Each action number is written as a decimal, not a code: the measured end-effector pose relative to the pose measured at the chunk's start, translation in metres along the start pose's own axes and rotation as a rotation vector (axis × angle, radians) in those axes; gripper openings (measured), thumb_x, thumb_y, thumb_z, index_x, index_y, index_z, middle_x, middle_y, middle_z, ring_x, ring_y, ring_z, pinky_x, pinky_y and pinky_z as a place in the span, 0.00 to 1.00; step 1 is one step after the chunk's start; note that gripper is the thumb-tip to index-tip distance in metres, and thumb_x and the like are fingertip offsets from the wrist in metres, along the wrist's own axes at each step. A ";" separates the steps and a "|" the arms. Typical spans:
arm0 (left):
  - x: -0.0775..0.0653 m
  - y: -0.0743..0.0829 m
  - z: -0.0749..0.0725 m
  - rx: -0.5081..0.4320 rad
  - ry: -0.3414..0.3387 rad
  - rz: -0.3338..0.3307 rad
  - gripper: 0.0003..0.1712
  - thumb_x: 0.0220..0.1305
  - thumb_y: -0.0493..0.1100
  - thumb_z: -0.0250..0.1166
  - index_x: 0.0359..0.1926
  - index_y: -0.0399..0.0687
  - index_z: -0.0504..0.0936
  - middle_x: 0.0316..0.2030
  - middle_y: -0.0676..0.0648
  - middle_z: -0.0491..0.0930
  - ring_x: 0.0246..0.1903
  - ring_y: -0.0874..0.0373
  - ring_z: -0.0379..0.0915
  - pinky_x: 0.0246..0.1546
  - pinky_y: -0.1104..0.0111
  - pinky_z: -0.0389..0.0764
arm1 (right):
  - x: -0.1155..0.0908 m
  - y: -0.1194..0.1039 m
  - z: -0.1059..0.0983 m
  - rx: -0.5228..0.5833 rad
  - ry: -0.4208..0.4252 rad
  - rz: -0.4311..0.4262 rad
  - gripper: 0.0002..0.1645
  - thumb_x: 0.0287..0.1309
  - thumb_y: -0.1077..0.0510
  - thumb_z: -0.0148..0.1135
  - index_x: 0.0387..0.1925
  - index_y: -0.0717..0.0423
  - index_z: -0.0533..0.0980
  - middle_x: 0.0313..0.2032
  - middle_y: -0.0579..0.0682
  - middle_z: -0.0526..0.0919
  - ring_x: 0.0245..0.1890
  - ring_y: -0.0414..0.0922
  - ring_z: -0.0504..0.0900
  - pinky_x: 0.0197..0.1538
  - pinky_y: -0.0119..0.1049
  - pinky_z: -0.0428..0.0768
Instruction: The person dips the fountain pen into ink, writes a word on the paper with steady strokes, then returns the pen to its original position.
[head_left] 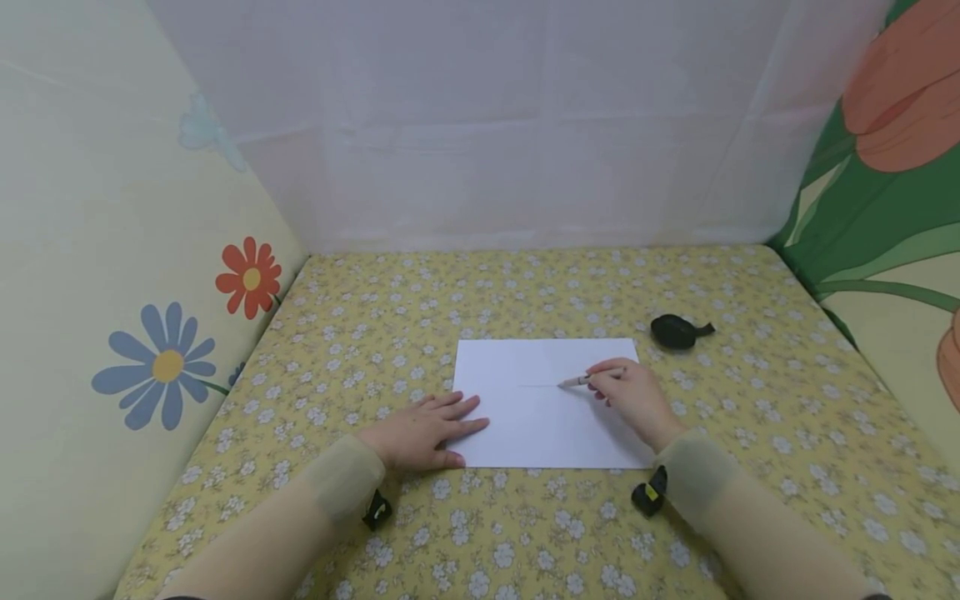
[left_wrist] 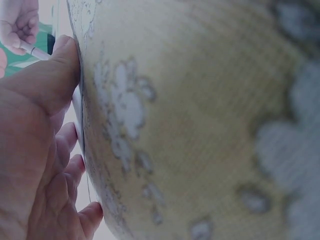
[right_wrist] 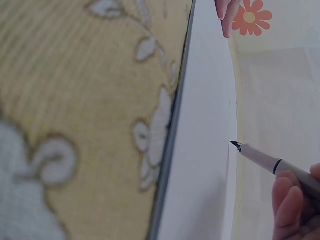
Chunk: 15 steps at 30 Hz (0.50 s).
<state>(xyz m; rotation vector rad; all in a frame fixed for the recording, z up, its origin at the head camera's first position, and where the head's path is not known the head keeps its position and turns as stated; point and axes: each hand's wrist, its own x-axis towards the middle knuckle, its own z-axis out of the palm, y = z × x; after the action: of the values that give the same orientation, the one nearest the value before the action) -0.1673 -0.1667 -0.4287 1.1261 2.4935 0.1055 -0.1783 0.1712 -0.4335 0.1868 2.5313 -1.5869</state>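
A white sheet of paper [head_left: 517,433] lies on the flowered cloth, bearing one thin, faint horizontal line [head_left: 536,386]. My left hand [head_left: 427,429] rests with fingers spread on the sheet's left side and lower left corner. On the right, my right hand [head_left: 630,396] pinches a light-barrelled pen [head_left: 577,381] between thumb and fingers, the barrel slanting up to the right. In the right wrist view, the dark pointed tip of the pen [right_wrist: 260,158] meets the paper [right_wrist: 205,100]. Its tip stands at the right end of the line in the head view.
A black rounded object with a short tail [head_left: 675,332] lies beyond the paper's upper right corner; its kind is unclear. Yellow flowered cloth [head_left: 375,317] covers the table. A pale hanging sheet [head_left: 525,167] closes the back, and flower-printed panels flank both sides.
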 end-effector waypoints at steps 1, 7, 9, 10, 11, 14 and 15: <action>0.000 0.000 0.000 0.000 0.000 -0.001 0.38 0.68 0.64 0.51 0.75 0.66 0.52 0.76 0.52 0.39 0.74 0.50 0.33 0.71 0.49 0.42 | 0.000 0.000 0.000 0.000 0.002 -0.001 0.14 0.61 0.56 0.57 0.44 0.60 0.81 0.40 0.54 0.82 0.34 0.47 0.78 0.36 0.36 0.78; 0.000 -0.001 0.002 0.004 -0.002 -0.005 0.38 0.68 0.65 0.51 0.75 0.67 0.52 0.76 0.53 0.39 0.74 0.51 0.32 0.71 0.49 0.42 | -0.001 -0.001 0.001 0.006 0.004 -0.001 0.15 0.61 0.56 0.57 0.44 0.60 0.81 0.40 0.54 0.82 0.34 0.47 0.78 0.37 0.37 0.78; 0.000 -0.001 0.002 0.009 -0.004 -0.006 0.38 0.68 0.65 0.50 0.75 0.67 0.51 0.76 0.53 0.39 0.74 0.51 0.32 0.71 0.49 0.42 | -0.001 -0.001 0.001 0.012 0.002 0.003 0.15 0.61 0.56 0.57 0.44 0.60 0.81 0.39 0.54 0.83 0.34 0.47 0.78 0.37 0.37 0.78; 0.001 -0.001 0.002 0.011 -0.005 -0.006 0.38 0.68 0.65 0.50 0.75 0.67 0.51 0.75 0.53 0.39 0.74 0.51 0.32 0.71 0.49 0.42 | -0.001 -0.002 0.000 0.020 0.001 0.006 0.15 0.62 0.56 0.57 0.45 0.60 0.80 0.39 0.54 0.83 0.35 0.47 0.78 0.37 0.37 0.78; 0.001 -0.001 0.002 0.015 -0.005 -0.005 0.38 0.68 0.65 0.50 0.75 0.67 0.51 0.75 0.53 0.38 0.74 0.51 0.32 0.71 0.49 0.42 | -0.001 -0.002 0.000 0.033 0.002 0.010 0.15 0.62 0.55 0.57 0.46 0.60 0.80 0.40 0.54 0.83 0.35 0.47 0.78 0.38 0.37 0.79; 0.001 -0.002 0.002 0.019 -0.003 -0.001 0.38 0.68 0.65 0.51 0.75 0.67 0.51 0.76 0.53 0.39 0.74 0.50 0.32 0.71 0.49 0.42 | -0.002 -0.005 0.000 0.066 0.002 0.008 0.16 0.63 0.54 0.58 0.47 0.59 0.79 0.42 0.56 0.83 0.38 0.47 0.79 0.40 0.39 0.80; 0.001 -0.002 0.002 0.019 -0.003 -0.002 0.38 0.68 0.65 0.51 0.75 0.67 0.51 0.76 0.53 0.39 0.74 0.50 0.32 0.71 0.49 0.42 | -0.003 -0.007 0.000 0.079 0.003 0.008 0.17 0.63 0.53 0.58 0.48 0.59 0.79 0.43 0.56 0.83 0.39 0.47 0.79 0.41 0.40 0.80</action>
<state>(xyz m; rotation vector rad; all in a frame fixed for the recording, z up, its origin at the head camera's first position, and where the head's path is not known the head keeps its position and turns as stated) -0.1682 -0.1674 -0.4314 1.1297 2.4981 0.0800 -0.1767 0.1682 -0.4270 0.2075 2.4688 -1.6860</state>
